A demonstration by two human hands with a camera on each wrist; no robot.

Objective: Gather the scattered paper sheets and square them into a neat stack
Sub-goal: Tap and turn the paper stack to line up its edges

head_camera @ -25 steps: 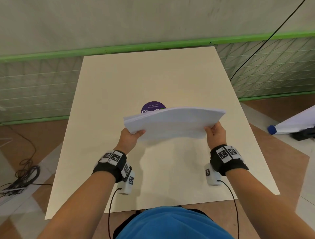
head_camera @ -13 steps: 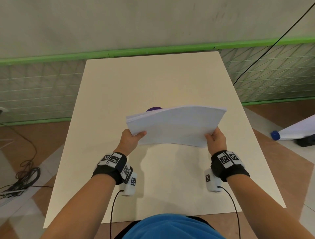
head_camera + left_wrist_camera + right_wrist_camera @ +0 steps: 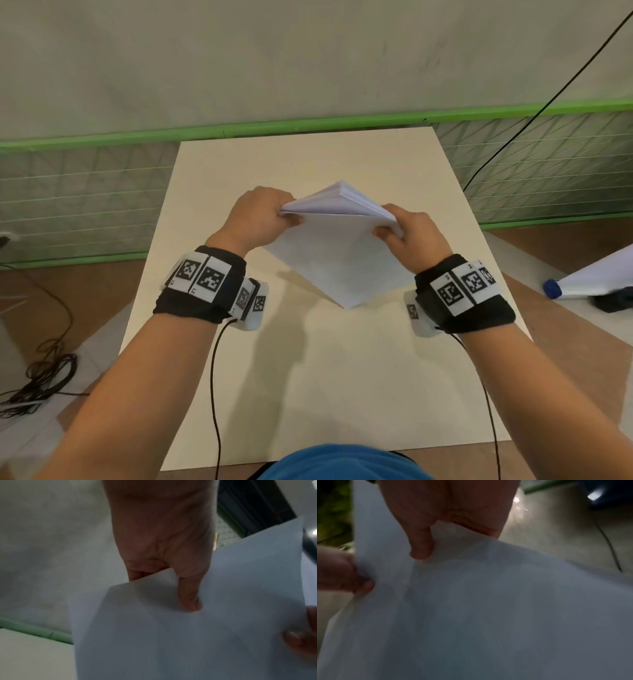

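A stack of white paper sheets (image 3: pixel 337 253) is held up on end above the cream table (image 3: pixel 342 377), turned like a diamond with one corner pointing down near the tabletop. My left hand (image 3: pixel 263 219) pinches its upper left edge and my right hand (image 3: pixel 407 233) pinches its upper right edge. In the left wrist view my thumb lies on the near face of the paper stack (image 3: pixel 188 635), the left hand (image 3: pixel 164 536) above it. In the right wrist view the right hand (image 3: pixel 440 511) grips the paper stack (image 3: pixel 488 608) the same way.
A green-edged wire fence (image 3: pixel 85 192) runs behind the table under a pale wall. Black cables (image 3: pixel 37 380) lie on the floor at left. A white roll with a blue cap (image 3: pixel 582 282) lies on the floor at right.
The stack was held nearly flat with the hands at its near corners; now it is tipped upright and rotated, the hands higher and closer together. The purple sticker on the table is now hidden.
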